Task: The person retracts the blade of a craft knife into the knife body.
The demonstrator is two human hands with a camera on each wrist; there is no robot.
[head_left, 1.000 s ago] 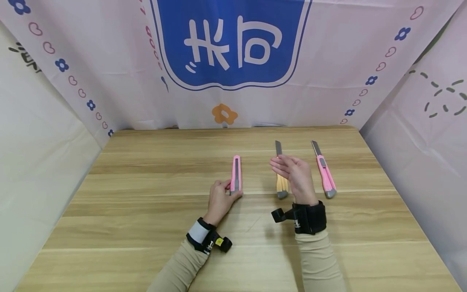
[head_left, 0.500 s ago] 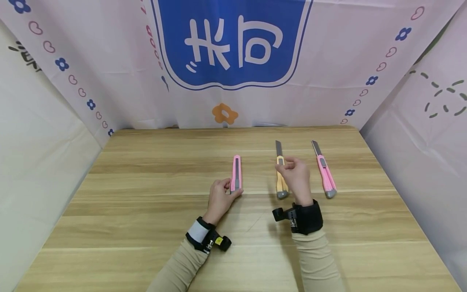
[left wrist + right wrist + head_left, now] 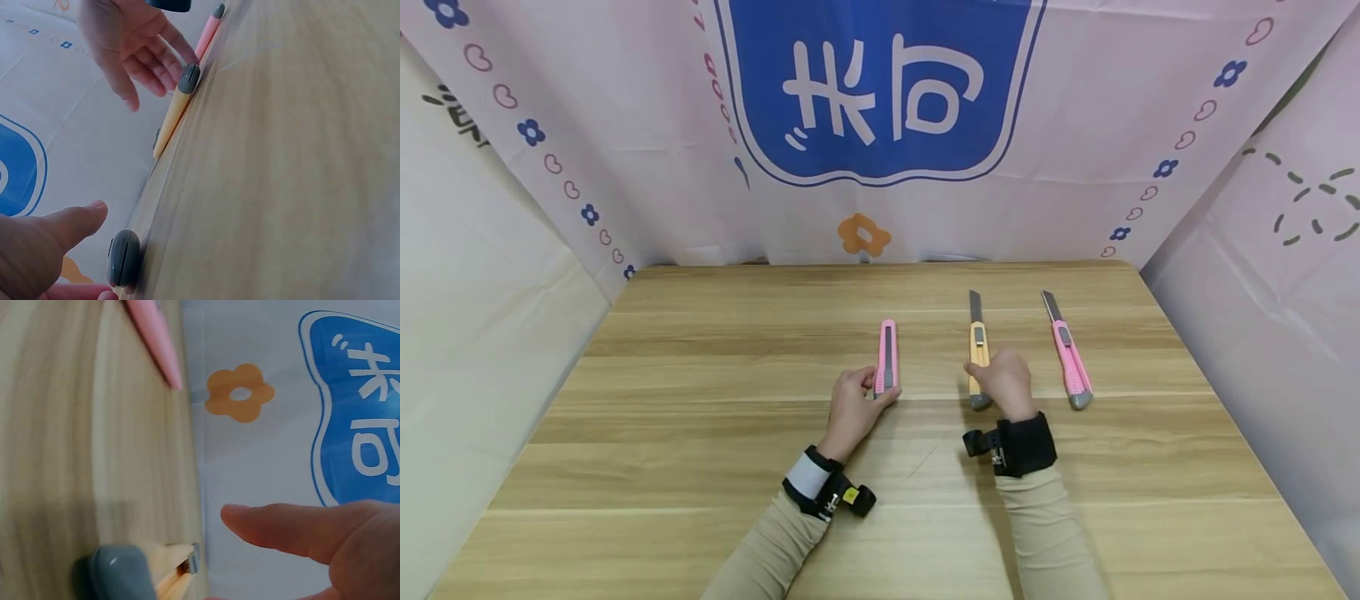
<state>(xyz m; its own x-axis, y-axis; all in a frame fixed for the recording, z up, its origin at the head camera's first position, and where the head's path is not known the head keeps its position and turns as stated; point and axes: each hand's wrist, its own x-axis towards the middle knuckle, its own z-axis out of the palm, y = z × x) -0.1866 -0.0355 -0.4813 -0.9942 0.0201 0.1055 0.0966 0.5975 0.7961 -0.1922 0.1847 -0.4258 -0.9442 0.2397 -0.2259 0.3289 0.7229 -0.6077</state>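
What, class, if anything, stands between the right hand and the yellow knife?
Nothing visible does. The right hand is right at the yellow knife, its thumb over the handle; whether they touch is unclear. The right pink knife lies apart, off to the side.

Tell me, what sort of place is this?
Probably a small curtained-off booth for filming handwork: a wood-grain table, printed cloth hanging behind it, and what looks like a small camera strapped to each wrist.
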